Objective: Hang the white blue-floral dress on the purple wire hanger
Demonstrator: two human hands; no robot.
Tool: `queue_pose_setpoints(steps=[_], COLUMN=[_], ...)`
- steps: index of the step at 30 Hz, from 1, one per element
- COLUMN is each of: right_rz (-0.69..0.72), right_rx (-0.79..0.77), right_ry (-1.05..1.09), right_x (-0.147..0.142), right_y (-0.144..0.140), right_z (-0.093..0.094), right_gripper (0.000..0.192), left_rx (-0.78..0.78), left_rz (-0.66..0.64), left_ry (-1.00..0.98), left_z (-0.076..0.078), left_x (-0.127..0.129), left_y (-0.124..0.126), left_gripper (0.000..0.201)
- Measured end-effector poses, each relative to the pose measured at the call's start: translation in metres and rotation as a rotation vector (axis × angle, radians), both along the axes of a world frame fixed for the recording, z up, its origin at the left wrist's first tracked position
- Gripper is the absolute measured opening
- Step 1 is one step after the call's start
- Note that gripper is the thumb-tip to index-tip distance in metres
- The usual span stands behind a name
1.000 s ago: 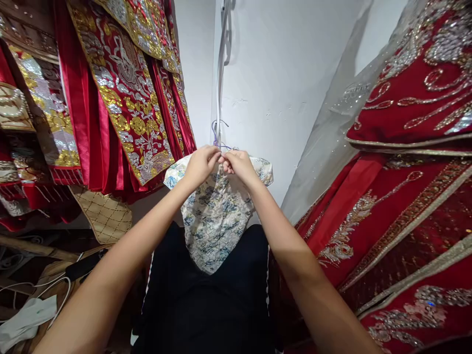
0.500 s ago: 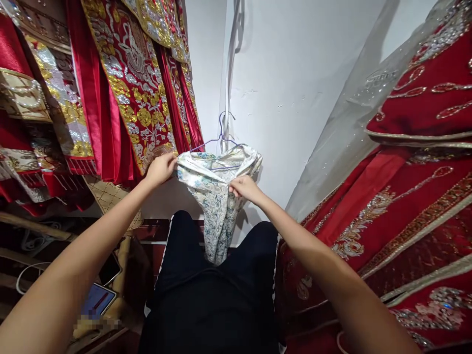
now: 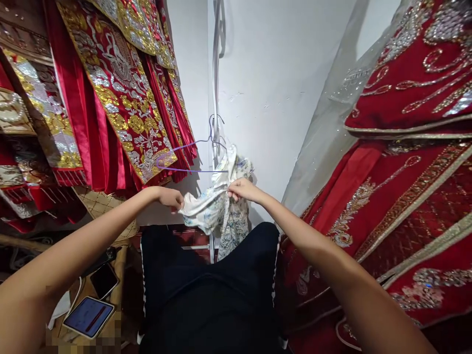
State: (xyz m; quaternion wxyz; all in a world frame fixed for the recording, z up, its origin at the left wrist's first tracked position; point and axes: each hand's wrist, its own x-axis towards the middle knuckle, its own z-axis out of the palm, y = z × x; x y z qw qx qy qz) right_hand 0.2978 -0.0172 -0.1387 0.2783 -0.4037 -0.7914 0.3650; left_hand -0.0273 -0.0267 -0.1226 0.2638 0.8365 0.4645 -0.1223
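With left hand [image 3: 171,198] closed in a pinch, holds out one side of a floral shirt [image 3: 206,214]; with right hand [image 3: 242,189], grips its front edge. Judging by a purple hanger [image 3: 191,170] bare at left and draped at right, appears caught mid-step, shirt half on, just beyond the knees [image 3: 262,246]. Probably calls next for a steady right-hand hold and loose side kept clear of the bare end. Set before a white pole [image 3: 216,64] and wall [image 3: 273,128], between red embroidered clothes [image 3: 125,108].

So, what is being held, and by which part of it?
The floral garment: left grip at its shoulder end off the hanger, right grip at its front edge near the neckline.
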Motion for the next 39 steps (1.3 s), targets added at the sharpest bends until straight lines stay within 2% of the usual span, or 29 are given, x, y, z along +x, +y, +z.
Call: queue_pose_setpoints(steps=[2,5,7,8,10,13,15,19,20,22,25,27,29,31,33,34,36,39], right_rz=[0.099,0.218,0.22,0.229,0.314,0.439,0.389,0.245,0.228,0.193,0.121,0.072,-0.005,-0.138,-0.289,-0.34,-0.337,-0.086], right_rx=[-0.013,0.09,0.224,0.257,0.177,-0.084,-0.158,-0.143,-0.126,-0.078,0.043,0.18,0.379,0.581,0.649,0.6,0.349,-0.136], right_ry=[-0.105,-0.318,-0.311,-0.251,-0.085,0.108,0.171,0.183,0.188,0.227,0.324,0.376,0.424,0.505,0.603,0.637,0.627,0.453], right_x=[0.001,-0.001,-0.004,-0.006,-0.011,-0.02,-0.029,-0.044,-0.047,-0.049,-0.046,-0.038,-0.025,-0.008,0.009,0.016,0.023,0.013], right_y=[-0.005,-0.012,-0.014,-0.014,-0.015,-0.016,-0.016,-0.013,-0.013,-0.013,-0.015,-0.014,-0.009,-0.001,0.011,0.016,0.025,0.028], right_z=[-0.006,-0.011,-0.01,-0.008,-0.001,0.011,0.015,0.011,0.01,0.011,0.023,0.035,0.047,0.056,0.058,0.057,0.049,0.027], right_gripper=[0.028,0.021,0.014,0.025,0.04,0.03,0.021,0.006,0.006,0.011,0.019,0.021,0.021,0.02,0.024,0.027,0.033,0.038], left_rx=[0.003,0.199,0.333,0.383,0.478,0.576,0.564,0.516,0.47,0.269,-0.104,-0.176,-0.082,0.067,0.205,0.268,0.366,0.448], left_rz=[-0.087,-0.157,-0.164,-0.17,-0.175,-0.138,-0.093,-0.038,-0.018,0.03,0.012,-0.059,-0.077,-0.029,0.006,0.004,-0.022,-0.055], left_ry=[-0.085,-0.343,-0.556,-0.646,-0.767,-0.826,-0.825,-0.847,-0.894,-0.981,-0.875,-0.7,-0.516,-0.335,-0.226,-0.228,-0.316,-0.48], left_z=[0.0,0.012,0.024,0.03,0.039,0.043,0.04,0.026,0.021,0.012,-0.005,-0.018,-0.03,-0.036,-0.034,-0.031,-0.02,-0.001], left_x=[0.013,0.035,0.05,0.058,0.074,0.091,0.096,0.089,0.086,0.084,0.086,0.089,0.087,0.079,0.066,0.06,0.053,0.059], left_y=[-0.011,-0.023,-0.026,-0.027,-0.025,-0.019,-0.012,-0.005,-0.007,-0.014,-0.03,-0.039,-0.042,-0.04,-0.033,-0.029,-0.023,-0.019], left_gripper=[0.019,0.028,0.031,0.032,0.032,0.028,0.027,0.031,0.033,0.04,0.052,0.055,0.055,0.055,0.054,0.054,0.051,0.051])
